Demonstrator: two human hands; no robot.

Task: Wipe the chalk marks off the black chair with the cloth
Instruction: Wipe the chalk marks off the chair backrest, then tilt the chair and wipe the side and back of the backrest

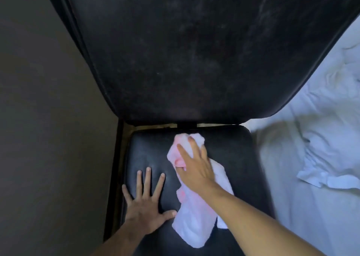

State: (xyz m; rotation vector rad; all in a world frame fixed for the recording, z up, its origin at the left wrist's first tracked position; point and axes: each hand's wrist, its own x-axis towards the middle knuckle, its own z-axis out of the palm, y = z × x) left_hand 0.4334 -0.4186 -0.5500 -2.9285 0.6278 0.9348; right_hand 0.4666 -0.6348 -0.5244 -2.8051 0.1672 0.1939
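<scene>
A black padded chair fills the middle of the head view, its tall backrest (194,51) above and its seat (239,152) below. Faint pale smudges show on the backrest. A white cloth with pink stains (194,216) lies stretched over the seat's middle. My right hand (194,166) presses down on the cloth's far part near the back of the seat, fingers curled into the fabric. My left hand (145,203) lies flat on the seat's left side, fingers spread, its thumb touching the cloth's edge.
A bed with rumpled white sheets (321,148) runs along the chair's right side. A plain dark wall (48,119) stands close on the left. A narrow gap (120,158) separates the seat from that wall.
</scene>
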